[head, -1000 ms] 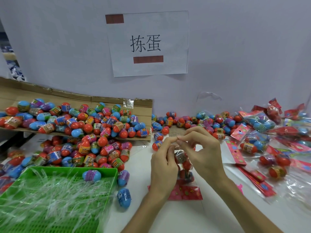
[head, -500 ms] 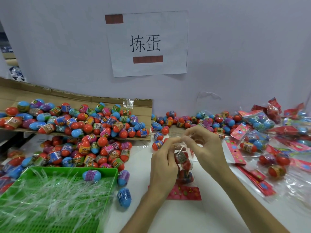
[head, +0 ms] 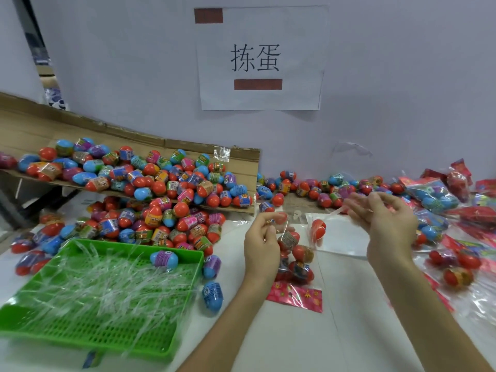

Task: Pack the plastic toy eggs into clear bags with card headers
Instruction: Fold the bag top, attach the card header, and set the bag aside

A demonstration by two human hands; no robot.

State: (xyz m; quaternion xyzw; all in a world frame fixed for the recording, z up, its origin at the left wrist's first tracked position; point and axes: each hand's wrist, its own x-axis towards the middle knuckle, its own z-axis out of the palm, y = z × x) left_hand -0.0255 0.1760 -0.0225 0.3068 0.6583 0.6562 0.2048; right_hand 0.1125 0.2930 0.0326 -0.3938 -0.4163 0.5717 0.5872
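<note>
A clear bag (head: 295, 259) holding several red toy eggs lies on the white table (head: 295, 342), its pink card header (head: 294, 295) at the near end. My left hand (head: 264, 237) pinches the bag's far open end. My right hand (head: 383, 218) is off to the right and pinches a thin clear plastic strip (head: 336, 210) that stretches back toward the bag. A loose red egg (head: 318, 229) lies between my hands.
A green basket (head: 88, 342) full of clear strips sits at the near left, with a blue egg (head: 212, 295) beside it. Heaps of loose eggs (head: 161, 210) cover a cardboard sheet (head: 244, 159) and the table behind. Packed bags (head: 434, 194) pile up at the right.
My hands were together at the bag's mouth. My right hand has pulled away to the right, drawing a clear strip off with it, while my left hand stays on the bag.
</note>
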